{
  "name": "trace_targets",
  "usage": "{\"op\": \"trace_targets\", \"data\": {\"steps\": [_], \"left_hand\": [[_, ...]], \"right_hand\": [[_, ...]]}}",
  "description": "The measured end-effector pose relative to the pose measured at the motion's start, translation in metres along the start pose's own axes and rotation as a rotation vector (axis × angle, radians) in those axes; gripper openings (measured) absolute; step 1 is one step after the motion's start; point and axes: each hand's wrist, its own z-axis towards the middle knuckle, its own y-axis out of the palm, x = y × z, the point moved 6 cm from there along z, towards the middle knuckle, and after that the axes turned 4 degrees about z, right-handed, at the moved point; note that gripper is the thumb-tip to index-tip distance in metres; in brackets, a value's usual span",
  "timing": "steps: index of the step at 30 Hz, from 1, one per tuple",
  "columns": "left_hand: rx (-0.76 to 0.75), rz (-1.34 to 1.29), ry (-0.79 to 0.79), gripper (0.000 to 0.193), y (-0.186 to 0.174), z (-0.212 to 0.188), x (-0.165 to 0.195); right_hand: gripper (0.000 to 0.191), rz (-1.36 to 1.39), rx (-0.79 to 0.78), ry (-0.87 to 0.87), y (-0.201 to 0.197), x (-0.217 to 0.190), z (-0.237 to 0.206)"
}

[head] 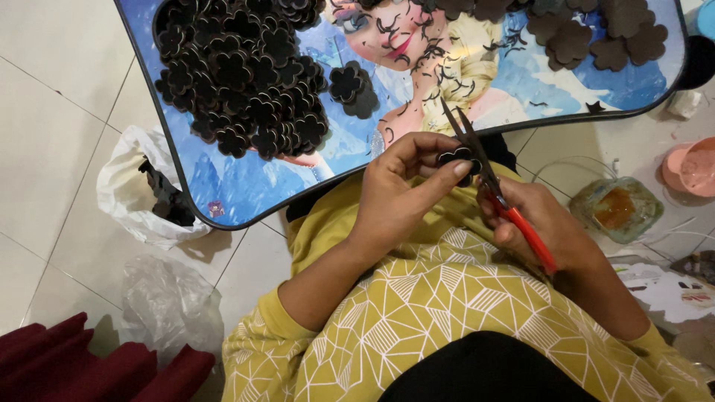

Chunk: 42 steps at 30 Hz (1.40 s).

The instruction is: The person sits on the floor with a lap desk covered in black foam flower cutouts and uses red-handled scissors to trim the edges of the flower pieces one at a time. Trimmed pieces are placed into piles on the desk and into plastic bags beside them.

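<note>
Pale tiled floor (52,112), picture-topped table (246,186)

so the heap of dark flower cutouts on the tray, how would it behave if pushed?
The heap of flower cutouts probably slides and scatters: loose, overlapping flat pieces. Likely light and slightly flexible, foam-like, since the left hand pinches one easily. The tray looks glossy, so little grip.

A small dark foam flower-shaped piece (456,158) sits pinched just in front of the near edge of the picture table. Red-handled scissors with dark metal blades (488,179) stand tilted beside it on the right, blades slightly parted, tips pointing far.
</note>
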Motion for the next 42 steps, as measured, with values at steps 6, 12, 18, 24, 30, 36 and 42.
{"op": "trace_targets", "data": {"steps": [6, 12, 18, 24, 30, 36, 42], "left_hand": [[-0.001, -0.054, 0.035, 0.023, -0.002, 0.003, 0.000], [0.028, -0.139, 0.032, 0.021, -0.006, 0.002, -0.004], [0.063, -0.167, 0.068, 0.021, -0.004, 0.003, -0.002], [0.086, -0.101, 0.111, 0.029, -0.001, -0.004, 0.006], [0.077, -0.067, 0.075, 0.035, 0.002, -0.007, 0.011], [0.071, -0.021, 0.092, 0.038, 0.005, -0.007, 0.015], [0.060, 0.007, 0.068, 0.043, 0.004, -0.006, 0.018]], "right_hand": [[0.086, -0.057, -0.021, -0.013, -0.005, 0.005, 0.004], [0.086, -0.080, -0.026, -0.026, -0.007, 0.010, 0.003], [0.088, -0.129, -0.024, -0.033, -0.005, 0.001, 0.001], [0.106, -0.117, -0.052, -0.053, 0.003, -0.021, 0.003], [0.115, -0.136, -0.035, -0.045, 0.005, -0.027, 0.005], [0.110, -0.156, -0.030, -0.091, 0.003, -0.022, 0.005], [0.099, -0.165, -0.035, -0.119, 0.000, -0.019, 0.006]]}}
